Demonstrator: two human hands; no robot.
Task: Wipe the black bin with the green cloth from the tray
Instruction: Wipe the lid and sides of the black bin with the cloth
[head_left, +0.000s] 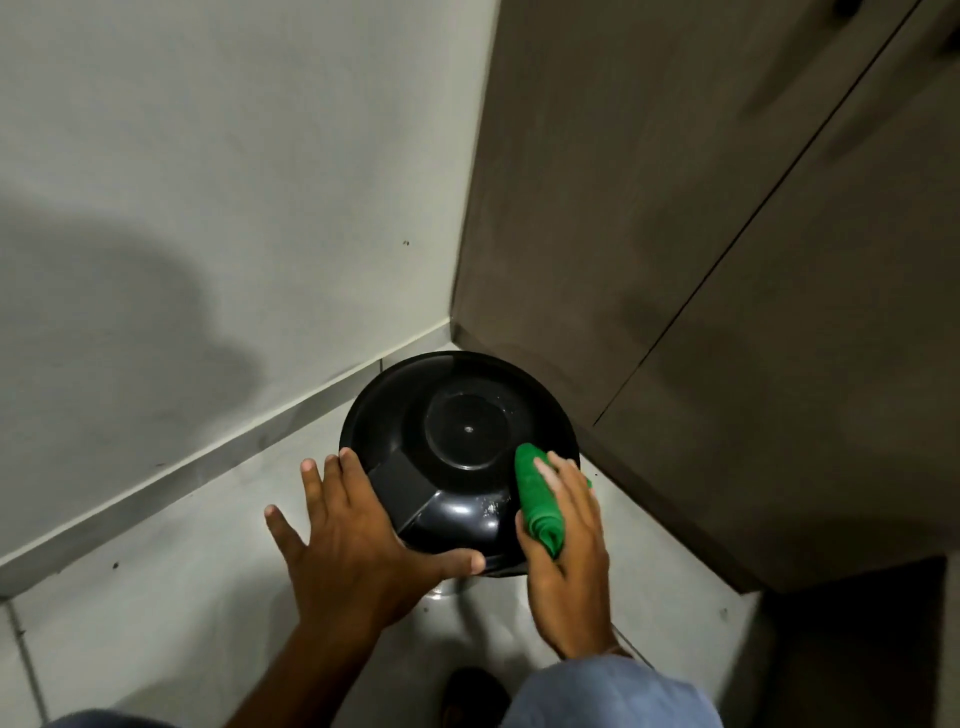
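- Black bin (457, 447) stands on the floor in the corner (white wall behind, brown cabinet (701, 260) beside).
- Left hand (353, 540) lies spread flat against the bin's near-left side.
- Right hand (566, 551) grips the green cloth (537, 501), pressing it on the bin's near-right rim.

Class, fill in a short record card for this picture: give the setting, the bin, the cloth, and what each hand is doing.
Setting: floor corner between a pale wall and a brown cabinet
Bin: black bin, round, on the tiled floor
Cloth: green cloth, bunched, pressed on the bin's right side
Left hand: left hand spread flat, steadying the bin's left side
Right hand: right hand fingers holding the cloth
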